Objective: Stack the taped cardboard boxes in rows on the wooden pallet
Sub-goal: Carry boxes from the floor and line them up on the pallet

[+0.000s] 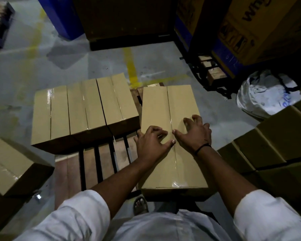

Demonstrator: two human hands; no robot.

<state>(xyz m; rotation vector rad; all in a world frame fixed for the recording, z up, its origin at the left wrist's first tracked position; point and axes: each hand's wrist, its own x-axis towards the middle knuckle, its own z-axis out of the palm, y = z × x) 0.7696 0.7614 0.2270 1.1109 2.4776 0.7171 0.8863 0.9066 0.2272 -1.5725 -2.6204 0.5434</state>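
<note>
"Where is that box lying?"

"The long taped box (155, 108) is lying flat on the right side of the wooden pallet (106, 162). It's sitting a narrow gap apart from the row of three boxes (83, 108) at the far left."

"And your hands?"

"I'm resting both on its lid. My left hand (150, 143) and right hand (195, 134) are spreading arched fingers, with the fingertips pressing the cardboard on either side of the tape seam (175, 164). The thumbs are nearly meeting over it, and neither hand is gripping anything."

"How is it going to handle?"

"I'm judging it stiff, since the lid isn't sagging under my fingertips. I can't tell its weight. The glossy tape is looking slippery, so I'm thinking of putting my palms on bare cardboard along the long side edges. Sliding it is looking easier than lifting it."

"Anything around it?"

"More boxes (276, 140) are waiting at my right, and another box (9, 162) is sitting at my left."
</note>
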